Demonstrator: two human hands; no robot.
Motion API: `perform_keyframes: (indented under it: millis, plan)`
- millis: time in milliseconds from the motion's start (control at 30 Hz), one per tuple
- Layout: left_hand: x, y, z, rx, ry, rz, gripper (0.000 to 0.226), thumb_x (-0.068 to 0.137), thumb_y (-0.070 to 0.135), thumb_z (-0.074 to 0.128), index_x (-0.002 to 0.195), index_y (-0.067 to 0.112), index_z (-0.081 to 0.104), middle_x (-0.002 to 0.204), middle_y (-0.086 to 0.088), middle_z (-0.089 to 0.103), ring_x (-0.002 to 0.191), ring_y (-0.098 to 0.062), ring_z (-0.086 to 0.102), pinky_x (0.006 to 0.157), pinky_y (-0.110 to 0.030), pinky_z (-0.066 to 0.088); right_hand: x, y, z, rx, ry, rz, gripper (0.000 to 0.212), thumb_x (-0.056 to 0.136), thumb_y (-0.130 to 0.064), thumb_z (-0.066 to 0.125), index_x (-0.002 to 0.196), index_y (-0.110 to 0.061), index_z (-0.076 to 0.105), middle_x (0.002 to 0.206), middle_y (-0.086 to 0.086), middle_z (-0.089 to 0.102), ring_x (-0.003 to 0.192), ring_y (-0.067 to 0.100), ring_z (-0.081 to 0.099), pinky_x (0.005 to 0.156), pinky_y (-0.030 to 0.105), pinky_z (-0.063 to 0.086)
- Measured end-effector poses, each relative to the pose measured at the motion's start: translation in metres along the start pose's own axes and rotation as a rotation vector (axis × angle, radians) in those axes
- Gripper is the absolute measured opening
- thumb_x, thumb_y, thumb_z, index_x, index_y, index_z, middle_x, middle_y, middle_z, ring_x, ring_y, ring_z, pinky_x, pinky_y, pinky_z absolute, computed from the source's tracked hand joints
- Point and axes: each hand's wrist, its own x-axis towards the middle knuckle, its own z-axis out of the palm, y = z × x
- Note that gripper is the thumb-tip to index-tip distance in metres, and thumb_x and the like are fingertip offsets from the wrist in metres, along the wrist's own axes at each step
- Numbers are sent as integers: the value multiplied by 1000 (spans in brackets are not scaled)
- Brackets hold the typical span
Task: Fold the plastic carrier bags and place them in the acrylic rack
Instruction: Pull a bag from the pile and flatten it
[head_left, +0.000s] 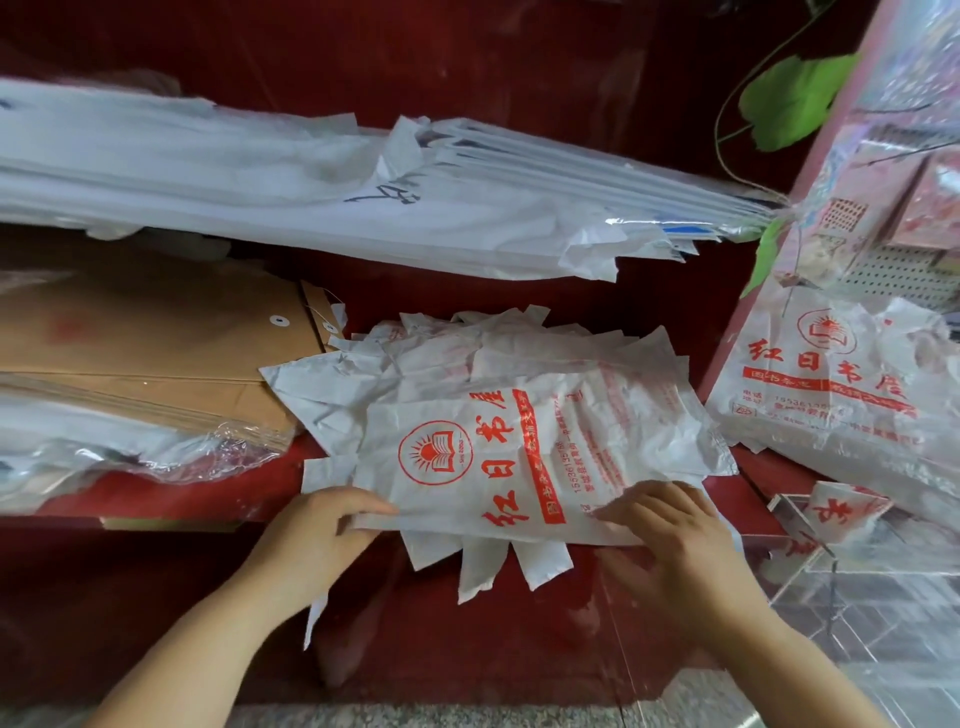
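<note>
From the head we see the left hand pinching the near-left edge of a white red-printed plastic carrier bag atop the pile on the red counter, the right hand laying bent fingers on it, grip unclear, beside the clear acrylic rack.

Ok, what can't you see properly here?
Head view:
pile under the top bag: count hidden by that bag.
acrylic rack: cut off by the right edge.
top bag's small print: too small, creased.
right hand: grip hidden by its own fingers.
</note>
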Motion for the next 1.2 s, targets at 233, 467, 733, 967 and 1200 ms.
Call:
perform_keyframes:
  millis: [233,467,733,967,1200]
  plan:
    - [-5,0,-21,-210,-80,-173,35,81,-2,63,70,30,68,71,16,69,76,3,60,65,-7,41,-3,21,-14,417,-165,398,27,76,4,62,89,-18,73,102,-15,60,105,7,55,87,25,45]
    - [1,15,-42,-575,147,-328,19,83,-3,57,73,13,63,65,5,67,71,-9,60,54,0,41,10,23,-17,749,-131,662,22,92,-14,51,76,-1,56,62,2,57,62,18,52,56,17,36]
    - [46,36,-54,-486,159,-391,19,84,9,63,68,17,57,69,6,56,66,-4,55,72,-23,41,42,31,0,688,-101,776,28,94,-8,45,67,-3,39,57,2,34,48,6,32,42,14,28]
    - [92,13,-40,-180,164,-458,15,82,15,68,94,9,64,64,-11,61,62,-23,56,72,-30,47,67,43,16,492,-281,828,32,95,-14,44,64,-15,40,52,-2,41,37,9,39,35,13,29]
    - [95,7,-18,377,304,-312,58,82,22,66,134,14,44,142,-7,38,127,-30,39,104,-42,26,84,42,36,329,-445,906,34,96,-23,41,126,-11,50,77,4,56,49,13,46,58,25,41]
